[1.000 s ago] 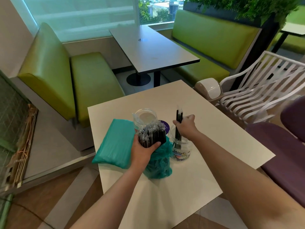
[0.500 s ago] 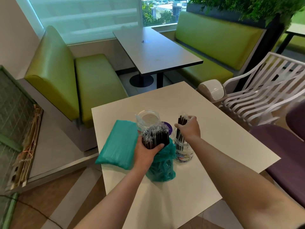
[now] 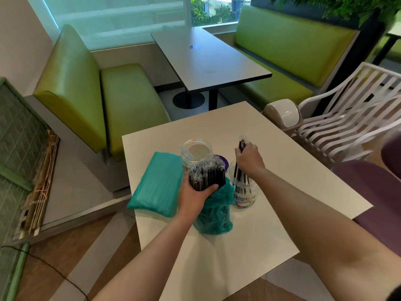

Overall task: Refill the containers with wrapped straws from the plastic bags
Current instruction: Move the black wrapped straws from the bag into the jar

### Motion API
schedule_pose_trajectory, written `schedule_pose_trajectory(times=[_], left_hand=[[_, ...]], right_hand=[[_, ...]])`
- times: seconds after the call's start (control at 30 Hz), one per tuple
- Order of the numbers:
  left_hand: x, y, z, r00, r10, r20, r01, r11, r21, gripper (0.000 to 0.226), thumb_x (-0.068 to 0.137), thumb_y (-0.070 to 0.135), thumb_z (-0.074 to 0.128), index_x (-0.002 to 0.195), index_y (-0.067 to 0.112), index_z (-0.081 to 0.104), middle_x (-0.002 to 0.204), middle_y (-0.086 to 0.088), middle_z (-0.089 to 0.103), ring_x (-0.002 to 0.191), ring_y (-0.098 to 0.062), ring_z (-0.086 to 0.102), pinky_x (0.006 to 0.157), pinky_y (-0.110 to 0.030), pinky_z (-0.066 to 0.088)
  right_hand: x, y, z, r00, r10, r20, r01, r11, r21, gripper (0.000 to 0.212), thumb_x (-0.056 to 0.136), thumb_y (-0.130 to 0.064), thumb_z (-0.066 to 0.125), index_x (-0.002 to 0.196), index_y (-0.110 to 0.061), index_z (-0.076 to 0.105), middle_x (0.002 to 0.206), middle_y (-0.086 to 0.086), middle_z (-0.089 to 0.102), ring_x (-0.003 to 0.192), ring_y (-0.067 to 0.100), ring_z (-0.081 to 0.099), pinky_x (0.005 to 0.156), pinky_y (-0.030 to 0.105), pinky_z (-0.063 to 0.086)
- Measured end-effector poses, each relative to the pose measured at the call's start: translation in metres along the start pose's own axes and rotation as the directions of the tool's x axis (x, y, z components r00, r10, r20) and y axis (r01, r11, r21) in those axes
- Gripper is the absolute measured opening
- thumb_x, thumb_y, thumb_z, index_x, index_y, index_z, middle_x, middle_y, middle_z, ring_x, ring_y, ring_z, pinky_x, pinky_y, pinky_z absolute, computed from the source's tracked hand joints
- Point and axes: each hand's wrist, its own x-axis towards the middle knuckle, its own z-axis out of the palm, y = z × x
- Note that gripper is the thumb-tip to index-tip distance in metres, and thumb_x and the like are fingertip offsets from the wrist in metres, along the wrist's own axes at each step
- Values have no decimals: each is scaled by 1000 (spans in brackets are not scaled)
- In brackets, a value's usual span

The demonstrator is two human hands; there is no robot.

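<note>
Left hand [image 3: 193, 195] gripping bagged straw bundle [image 3: 207, 175], right hand [image 3: 249, 159] pinching straws [image 3: 241, 146] above jar [image 3: 244, 192]

Work surface: square white table [image 3: 256, 246], plain matte top, seen corner-on. Items resting directly on it, all grouped in the far-left half. (1) Flat teal plastic bag [image 3: 157, 184], closed, lying near the left edge, one corner just over it. (2) Second teal bag [image 3: 213, 216], opened and crumpled, standing upright just right of the first, with a bundle of black wrapped straws [image 3: 207, 175] rising out of its top. (3) Clear jar [image 3: 196, 153] behind the bags, mouth open, contents not discernible. (4) Clear labelled jar [image 3: 243, 192] just right of the opened bag, several black straws standing in it. A purple lid [image 3: 223, 161] shows between the jars, mostly hidden.
</note>
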Motion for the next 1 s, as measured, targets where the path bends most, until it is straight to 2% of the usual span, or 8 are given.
schedule_pose_trajectory(times=[0.1,0.2,0.47,0.6,0.7,0.83,0.93,1.0], left_hand=[[1,0,0,1000,-3,2,3,1000,-3,71,65,30,90,121,27,46,117,8,58,112,-14,54,96,-29,45],[1,-1,0,1000,-10,-1,10,1000,1,76,65,32,90,127,22,47,121,6,59,115,-16,54,98,-32,46],[0,0,-3,1000,-10,-6,10,1000,-19,77,67,28,89,130,18,46,127,1,58,119,-17,53,103,-34,44],[-1,-3,-8,1000,-5,17,6,999,-45,71,66,26,90,122,26,45,120,6,56,113,-12,52,96,-27,42],[-1,-6,-12,1000,-12,29,13,998,-65,71,66,24,90,121,27,45,117,8,56,111,-11,52,93,-24,41],[0,-7,-14,999,-4,35,6,997,-72,70,66,24,90,120,27,45,116,8,58,110,-11,54,90,-23,41],[0,-8,-14,999,5,49,-2,998,-70,72,66,23,90,124,22,48,117,5,60,110,-12,56,90,-23,44],[0,-10,-14,998,14,62,-9,997,-73,75,65,22,91,127,20,50,118,4,62,110,-13,58,91,-25,47]], right_hand=[[3,-1,-4,995,24,96,-19,998,-54,28,98,-24,49,113,0,53,111,21,62,87,35,63,72,38,52],[1,3,0,994,47,94,-44,999,-26,20,95,-24,59,99,-6,51,99,16,63,76,34,66,66,42,58],[-11,24,13,993,112,28,-115,957,265,59,76,-33,81,121,-11,48,106,9,66,92,31,67,84,49,55],[-23,28,8,994,105,-6,-96,929,357,74,80,-14,78,142,-10,36,89,0,61,92,23,63,92,42,51],[-42,24,3,991,93,-96,-45,908,416,80,82,-1,70,148,-11,26,91,5,60,86,18,59,82,30,48],[-74,10,9,969,-62,-238,151,914,377,52,85,-2,63,134,-12,48,101,5,61,85,12,57,74,25,48],[-94,2,19,972,-192,-138,234,860,454,45,85,0,58,128,-16,57,106,2,64,72,6,55,70,21,52],[-101,3,23,968,-244,-57,241,847,473,52,84,-1,59,133,-19,53,114,-2,62,78,10,60,75,21,52]])
